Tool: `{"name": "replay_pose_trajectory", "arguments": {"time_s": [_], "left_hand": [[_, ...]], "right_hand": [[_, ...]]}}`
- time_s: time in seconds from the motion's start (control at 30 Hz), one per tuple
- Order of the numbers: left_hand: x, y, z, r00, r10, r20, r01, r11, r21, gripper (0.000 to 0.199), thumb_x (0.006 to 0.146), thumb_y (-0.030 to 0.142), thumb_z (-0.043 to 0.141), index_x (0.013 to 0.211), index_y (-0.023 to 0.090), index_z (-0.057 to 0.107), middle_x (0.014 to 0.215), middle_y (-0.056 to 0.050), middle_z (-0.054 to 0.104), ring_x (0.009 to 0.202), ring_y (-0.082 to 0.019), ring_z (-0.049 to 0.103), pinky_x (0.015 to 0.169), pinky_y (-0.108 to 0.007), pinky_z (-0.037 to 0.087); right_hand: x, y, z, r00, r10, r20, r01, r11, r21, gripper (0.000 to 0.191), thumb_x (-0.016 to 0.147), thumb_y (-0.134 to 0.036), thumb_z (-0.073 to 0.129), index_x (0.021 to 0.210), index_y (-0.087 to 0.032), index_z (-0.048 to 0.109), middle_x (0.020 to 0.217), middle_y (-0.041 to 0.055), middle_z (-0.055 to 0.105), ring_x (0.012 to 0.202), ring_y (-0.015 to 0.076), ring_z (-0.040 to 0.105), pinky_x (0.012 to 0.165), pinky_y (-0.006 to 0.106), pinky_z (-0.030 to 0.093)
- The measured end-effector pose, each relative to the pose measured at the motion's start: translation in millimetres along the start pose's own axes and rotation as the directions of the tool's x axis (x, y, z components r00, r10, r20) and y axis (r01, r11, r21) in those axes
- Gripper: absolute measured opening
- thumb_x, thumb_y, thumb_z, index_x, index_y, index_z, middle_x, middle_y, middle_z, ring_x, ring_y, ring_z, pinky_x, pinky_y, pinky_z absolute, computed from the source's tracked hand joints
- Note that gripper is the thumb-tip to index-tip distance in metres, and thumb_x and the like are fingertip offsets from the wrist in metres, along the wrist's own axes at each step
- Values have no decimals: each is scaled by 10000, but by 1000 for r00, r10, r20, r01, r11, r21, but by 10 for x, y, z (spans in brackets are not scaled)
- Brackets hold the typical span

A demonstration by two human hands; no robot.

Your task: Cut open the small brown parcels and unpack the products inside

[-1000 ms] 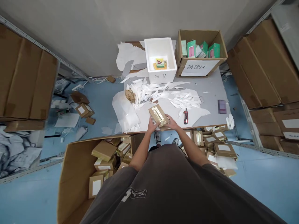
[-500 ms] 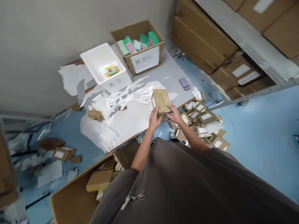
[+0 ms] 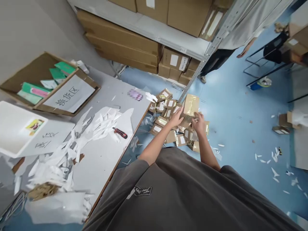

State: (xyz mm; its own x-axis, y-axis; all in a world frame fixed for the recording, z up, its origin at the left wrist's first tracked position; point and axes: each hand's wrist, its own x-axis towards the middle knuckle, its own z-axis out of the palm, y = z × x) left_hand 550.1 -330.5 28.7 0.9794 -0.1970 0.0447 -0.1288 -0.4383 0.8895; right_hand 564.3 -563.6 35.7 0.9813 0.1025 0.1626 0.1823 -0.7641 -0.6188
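A small taped cardboard box (image 3: 192, 104) is held between my two hands, above a heap of smaller cardboard boxes (image 3: 182, 140) on the floor. My left hand (image 3: 176, 117) grips its left side near the lower corner. On the opposite side, my right hand (image 3: 198, 122) has its fingers curled against the lower right corner. Shiny tape runs over the top of the box. A red and black utility knife (image 3: 120, 132) lies on the table (image 3: 106, 154) to my left, close to paper scraps (image 3: 106, 120).
An open carton (image 3: 69, 94) with green packages and a white foam box (image 3: 36, 131) stand on the table. Ahead is a metal shelf (image 3: 144, 27) stacked with cartons. Beyond its post a person (image 3: 240, 35) stands. Paper bits (image 3: 274, 157) litter the blue floor at right.
My view has swung to the right. The box in my hands has gone from above the table's edge to above the heap on the floor. The utility knife and another person now show.
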Motion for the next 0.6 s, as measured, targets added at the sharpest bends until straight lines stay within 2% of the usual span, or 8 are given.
{"name": "replay_pose_trajectory", "arguments": {"time_s": [0.07,0.17,0.27,0.33,0.4,0.47,0.53,0.6], "left_hand": [[173,8,152,999,-41,5,41,999,-1,940,973,257,611,1785,254,135,1834,-111,226,1711,-294,167,1379,-507,251],[121,-78,90,995,-96,-13,97,994,45,927,982,269,609,1785,242,146,1837,-121,208,1711,-294,164,1374,-489,259],[-217,-241,-226,976,-204,-74,211,970,120,874,996,281,598,1776,255,203,1827,-118,248,1702,-298,204,1359,-488,290],[-544,-350,-497,940,-293,-173,321,932,168,850,1003,290,598,1769,277,229,1826,-114,251,1691,-318,241,1342,-516,317],[-935,-434,-767,883,-358,-304,428,879,210,832,1003,292,604,1760,288,256,1827,-112,249,1675,-335,279,1330,-542,332],[-1392,-477,-1004,801,-397,-448,533,814,231,814,1000,290,616,1747,272,292,1823,-123,254,1663,-345,299,1330,-552,330],[-1928,-467,-1183,688,-422,-590,636,743,209,796,996,290,628,1731,240,329,1817,-145,260,1655,-354,305,1334,-554,324],[-2543,-400,-1282,534,-447,-717,737,662,136,788,991,301,645,1720,225,355,1805,-160,280,1641,-365,322,1328,-559,333]], "right_hand": [[55,317,-170,993,77,-87,-83,994,-77,610,912,-415,597,1480,-192,599,1396,189,576,1316,366,590,1119,575,533],[156,516,-187,993,76,-86,-86,989,-124,657,917,-444,583,1517,-177,565,1418,197,572,1326,370,585,1132,580,518],[304,290,113,994,-77,74,85,990,-111,669,949,-440,556,1560,-169,538,1468,209,560,1389,368,550,1167,573,492],[413,-64,443,954,-215,211,236,969,-80,670,966,-434,558,1582,-173,528,1518,214,541,1432,367,520,1189,570,477],[502,-512,820,874,-357,328,386,922,-22,662,977,-427,571,1593,-187,529,1560,212,523,1460,366,500,1204,570,465],[548,-1001,1204,759,-502,414,524,849,69,652,986,-423,584,1594,-196,537,1588,210,508,1477,366,487,1214,567,456],[527,-1507,1576,617,-632,468,637,751,175,649,989,-420,593,1595,-195,540,1605,215,493,1490,371,471,1222,575,442],[406,-2031,1934,455,-742,492,717,633,293,658,984,-416,602,1599,-191,536,1612,222,482,1499,382,457,1228,597,426]]}}
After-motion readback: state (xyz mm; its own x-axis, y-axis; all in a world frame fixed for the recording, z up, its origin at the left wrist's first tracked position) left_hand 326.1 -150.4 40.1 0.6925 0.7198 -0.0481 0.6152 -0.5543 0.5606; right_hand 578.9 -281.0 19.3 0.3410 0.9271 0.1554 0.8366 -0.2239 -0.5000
